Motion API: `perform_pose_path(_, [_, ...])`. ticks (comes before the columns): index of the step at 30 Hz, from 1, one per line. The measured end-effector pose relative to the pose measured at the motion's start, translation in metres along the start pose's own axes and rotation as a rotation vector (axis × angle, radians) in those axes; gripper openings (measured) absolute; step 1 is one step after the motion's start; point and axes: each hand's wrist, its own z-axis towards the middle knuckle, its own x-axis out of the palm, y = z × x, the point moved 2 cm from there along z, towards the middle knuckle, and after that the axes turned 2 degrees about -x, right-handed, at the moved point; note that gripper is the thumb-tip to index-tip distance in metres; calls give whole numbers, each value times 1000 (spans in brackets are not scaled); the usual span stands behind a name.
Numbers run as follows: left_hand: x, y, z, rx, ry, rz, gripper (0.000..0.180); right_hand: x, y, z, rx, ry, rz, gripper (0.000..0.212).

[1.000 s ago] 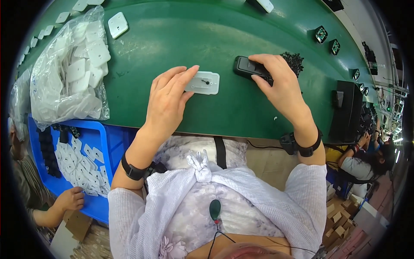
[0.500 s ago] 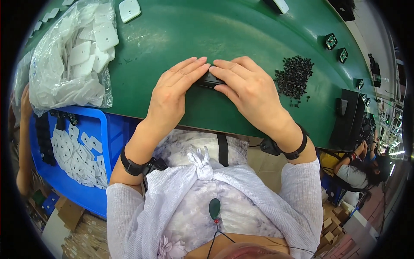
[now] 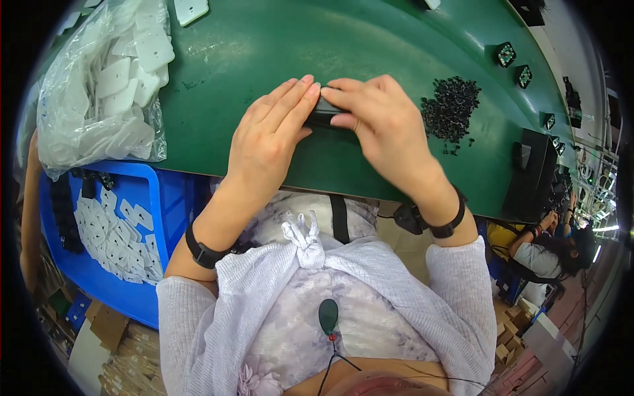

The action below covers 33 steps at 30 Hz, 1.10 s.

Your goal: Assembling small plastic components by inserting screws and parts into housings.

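Note:
A small black box-shaped part (image 3: 323,113) is between my hands over the green table. My right hand (image 3: 391,129) grips its right side, thumb at the near edge and fingers bent over the top. My left hand (image 3: 269,135) covers its left end, with fingers held together and pressed along it and the thumb tip showing below. Most of the part is hidden under the fingers, so its exact kind cannot be made out. To the right of my right hand lies a pile of small black pieces (image 3: 451,109).
A clear plastic bag (image 3: 99,92) of white square plates stands at the left. Below it, a blue bin (image 3: 155,211) holds white pieces. Several small black units with circuit boards (image 3: 506,55) line the table's right side, near a black box (image 3: 530,175). A person (image 3: 545,254) sits far right.
My right hand has shifted its grip, with the index finger more bent and the thumb lifted along the part. My left hand has moved slightly, its thumb now showing. The view has shifted a little.

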Motion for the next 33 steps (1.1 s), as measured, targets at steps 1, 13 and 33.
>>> perform_pose_path(1, [2,2,3,10,-12,4,60,-3,-10,5,30,46,121,36])
perform_pose_path(13, [0,-10,5,-581,54,-991,30,-2,-9,-11,424,-121,1069,44])
perform_pose_path(33, [3,-22,40,-524,-17,-1090,30,-24,-24,10,439,-240,1155,34])
